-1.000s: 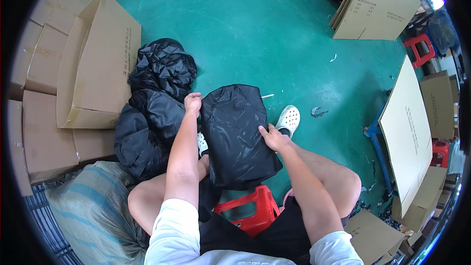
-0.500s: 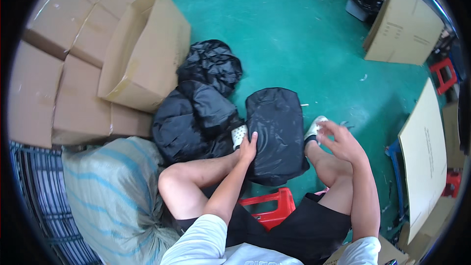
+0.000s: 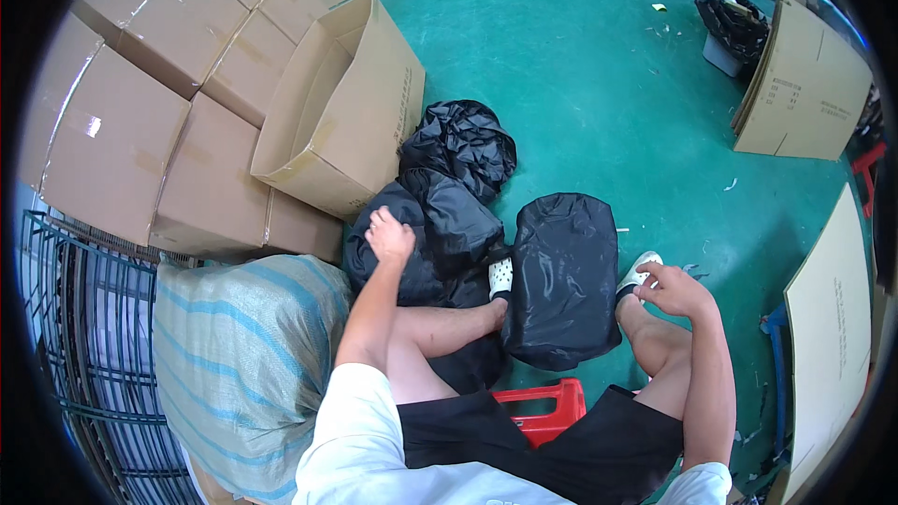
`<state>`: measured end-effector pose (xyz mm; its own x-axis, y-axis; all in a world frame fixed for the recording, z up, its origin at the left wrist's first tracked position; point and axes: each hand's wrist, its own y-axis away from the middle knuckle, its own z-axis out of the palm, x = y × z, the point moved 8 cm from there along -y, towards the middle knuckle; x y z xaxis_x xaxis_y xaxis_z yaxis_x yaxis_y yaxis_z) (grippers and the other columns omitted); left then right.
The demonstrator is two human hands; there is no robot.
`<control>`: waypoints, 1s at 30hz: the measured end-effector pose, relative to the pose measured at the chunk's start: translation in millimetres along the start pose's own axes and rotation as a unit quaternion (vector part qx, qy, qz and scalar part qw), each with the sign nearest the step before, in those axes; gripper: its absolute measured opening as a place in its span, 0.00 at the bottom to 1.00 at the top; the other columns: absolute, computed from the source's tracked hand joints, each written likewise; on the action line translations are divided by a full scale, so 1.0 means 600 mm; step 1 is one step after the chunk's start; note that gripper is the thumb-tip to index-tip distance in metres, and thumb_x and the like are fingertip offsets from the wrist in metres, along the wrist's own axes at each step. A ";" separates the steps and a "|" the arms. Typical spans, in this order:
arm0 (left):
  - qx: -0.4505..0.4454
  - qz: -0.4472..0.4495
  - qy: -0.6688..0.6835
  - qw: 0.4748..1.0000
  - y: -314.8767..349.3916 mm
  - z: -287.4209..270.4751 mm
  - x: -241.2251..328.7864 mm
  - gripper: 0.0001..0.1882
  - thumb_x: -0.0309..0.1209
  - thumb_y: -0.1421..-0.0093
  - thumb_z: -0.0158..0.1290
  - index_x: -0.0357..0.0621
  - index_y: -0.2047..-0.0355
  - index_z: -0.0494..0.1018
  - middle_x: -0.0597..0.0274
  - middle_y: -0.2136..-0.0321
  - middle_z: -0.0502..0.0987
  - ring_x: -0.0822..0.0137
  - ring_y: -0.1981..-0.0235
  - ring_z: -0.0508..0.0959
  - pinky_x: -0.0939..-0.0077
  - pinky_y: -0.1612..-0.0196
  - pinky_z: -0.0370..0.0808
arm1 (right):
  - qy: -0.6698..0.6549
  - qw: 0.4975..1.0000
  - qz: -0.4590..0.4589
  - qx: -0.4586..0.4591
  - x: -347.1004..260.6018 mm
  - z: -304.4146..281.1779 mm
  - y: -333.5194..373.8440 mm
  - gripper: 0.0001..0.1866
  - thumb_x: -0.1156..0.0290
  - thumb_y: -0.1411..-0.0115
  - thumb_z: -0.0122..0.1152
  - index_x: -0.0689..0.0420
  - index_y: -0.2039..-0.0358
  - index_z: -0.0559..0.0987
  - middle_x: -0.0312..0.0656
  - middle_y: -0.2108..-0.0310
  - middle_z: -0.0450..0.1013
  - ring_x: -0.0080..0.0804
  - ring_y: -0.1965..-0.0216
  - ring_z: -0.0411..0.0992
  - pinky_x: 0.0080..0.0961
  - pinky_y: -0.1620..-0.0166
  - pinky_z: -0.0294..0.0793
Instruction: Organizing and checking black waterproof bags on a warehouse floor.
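Note:
A stuffed black rectangular bag (image 3: 566,281) with a shiny, wrinkled surface lies on the floor between my feet. To its left, loose black fabric (image 3: 456,224) lies heaped, with another crumpled black bundle (image 3: 458,145) behind. My left hand (image 3: 389,238) is over the left side of that heap, fingers loosely bent and a little apart; whether they touch the fabric I cannot tell. Above my right shoe my right hand (image 3: 678,291) hangs with curved fingers, thumb apart from them, and nothing visible in it. It is to the right of the black bag, not touching it.
Stacked cartons (image 3: 112,131) and an open cardboard box (image 3: 346,122) stand at the left. A striped woven sack (image 3: 248,365) sits near my left leg. A red stool (image 3: 558,411) is between my thighs. Cardboard sheets (image 3: 804,84) and a lined bin (image 3: 725,51) stand at the right.
My left hand has let go of the black bag's left side and moved left over the fabric heap. My right hand stays near the right shoe, its fingers more curved. The view has shifted left.

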<state>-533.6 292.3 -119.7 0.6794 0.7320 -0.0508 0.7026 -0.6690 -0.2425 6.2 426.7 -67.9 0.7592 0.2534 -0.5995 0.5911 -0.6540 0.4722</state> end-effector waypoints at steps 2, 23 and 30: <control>-0.047 0.041 -0.038 0.997 -0.028 0.002 -0.012 0.30 0.33 0.48 0.59 0.41 0.46 0.62 0.50 0.48 0.68 0.52 0.47 0.73 0.55 0.45 0.67 | -0.002 1.000 0.012 -0.004 0.016 -0.002 0.003 0.25 0.58 0.41 0.62 0.58 0.47 0.75 0.48 0.61 0.79 0.47 0.56 0.76 0.38 0.52 0.74; -0.068 -0.123 0.027 0.990 -0.050 -0.041 -0.084 0.10 0.31 0.40 0.51 0.45 0.66 0.82 0.50 0.64 0.82 0.51 0.60 0.82 0.58 0.56 0.78 | 0.030 0.999 0.016 -0.023 -0.016 0.001 -0.028 0.27 0.56 0.41 0.61 0.59 0.45 0.74 0.49 0.58 0.78 0.45 0.54 0.76 0.37 0.51 0.74; 0.188 -0.318 0.218 0.903 -0.009 -0.140 -0.229 0.14 0.33 0.38 0.48 0.42 0.56 0.78 0.45 0.61 0.80 0.44 0.58 0.79 0.51 0.55 0.74 | 0.064 0.997 -0.031 -0.020 -0.060 0.018 -0.042 0.28 0.55 0.41 0.61 0.59 0.45 0.74 0.47 0.59 0.79 0.46 0.55 0.76 0.38 0.52 0.75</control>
<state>-613.0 184.4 -30.2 0.2402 0.7781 0.5804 0.9141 0.0198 -0.4049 -38.9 426.7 -65.3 0.7485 0.3827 -0.5416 0.6457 -0.6065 0.4639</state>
